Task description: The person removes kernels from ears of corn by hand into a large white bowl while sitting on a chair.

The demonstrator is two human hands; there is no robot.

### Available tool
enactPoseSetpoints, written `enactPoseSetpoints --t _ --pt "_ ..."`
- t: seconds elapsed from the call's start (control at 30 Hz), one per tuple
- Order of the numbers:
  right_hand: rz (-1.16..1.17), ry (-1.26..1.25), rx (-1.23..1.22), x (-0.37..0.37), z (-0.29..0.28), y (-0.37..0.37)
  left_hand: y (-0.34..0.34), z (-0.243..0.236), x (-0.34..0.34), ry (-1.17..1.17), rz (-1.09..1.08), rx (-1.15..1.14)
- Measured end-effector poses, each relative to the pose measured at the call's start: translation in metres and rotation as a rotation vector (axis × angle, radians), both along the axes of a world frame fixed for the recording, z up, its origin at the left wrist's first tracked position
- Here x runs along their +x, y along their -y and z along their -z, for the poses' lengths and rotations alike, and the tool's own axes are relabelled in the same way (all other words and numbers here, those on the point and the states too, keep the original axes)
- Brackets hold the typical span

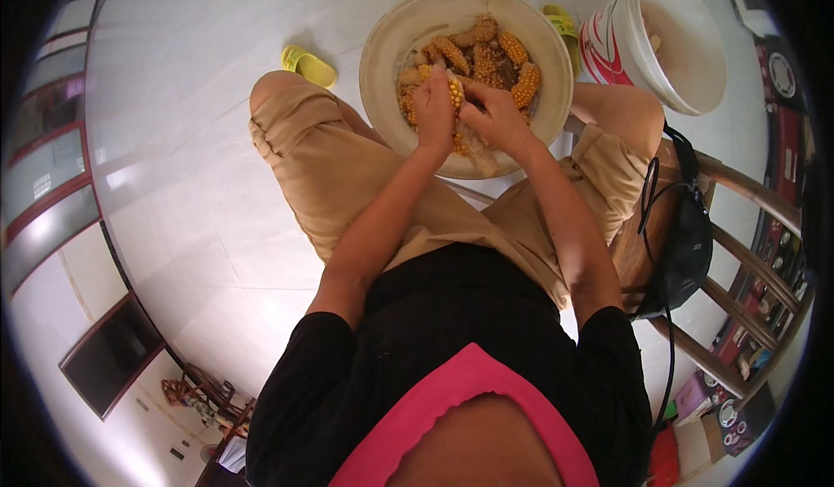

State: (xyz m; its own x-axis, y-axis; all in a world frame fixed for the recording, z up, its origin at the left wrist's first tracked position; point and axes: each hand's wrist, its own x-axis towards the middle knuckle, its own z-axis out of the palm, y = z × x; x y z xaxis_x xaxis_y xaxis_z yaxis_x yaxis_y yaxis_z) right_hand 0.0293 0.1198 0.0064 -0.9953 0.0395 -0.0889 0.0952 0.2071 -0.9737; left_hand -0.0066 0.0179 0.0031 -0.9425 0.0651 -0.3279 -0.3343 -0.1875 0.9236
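Both of my hands are over a wide, pale basin [380, 70] at my knees. My left hand [433, 115] is closed round an ear of corn [456, 93] with yellow kernels. From the other side, my right hand [501, 120] is closed with its thumb and fingers against the same ear; its palm side is hidden. A stripped corn cob [477, 146] shows just below the right hand, and I cannot tell whether that hand touches it. Several more ears of corn [526, 85] and loose kernels lie in the basin around my hands.
A white bucket [682, 61] with red markings stands to the right of the basin, with something pale inside. Yellow-green slippers [309, 66] lie on the white floor. At my right is a wooden chair [638, 252] with a black bag [682, 257] and its strap.
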Motion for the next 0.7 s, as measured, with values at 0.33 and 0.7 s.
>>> enactPoseSetpoints --t 0.33,0.7 --pt "0.019 0.045 0.25 0.006 0.004 0.013 0.007 0.019 0.002 0.115 -0.02 -0.114" --pt "0.325 0.066 0.204 0.02 0.0 -0.015 0.003 -0.017 -0.005 0.383 -0.11 0.264"
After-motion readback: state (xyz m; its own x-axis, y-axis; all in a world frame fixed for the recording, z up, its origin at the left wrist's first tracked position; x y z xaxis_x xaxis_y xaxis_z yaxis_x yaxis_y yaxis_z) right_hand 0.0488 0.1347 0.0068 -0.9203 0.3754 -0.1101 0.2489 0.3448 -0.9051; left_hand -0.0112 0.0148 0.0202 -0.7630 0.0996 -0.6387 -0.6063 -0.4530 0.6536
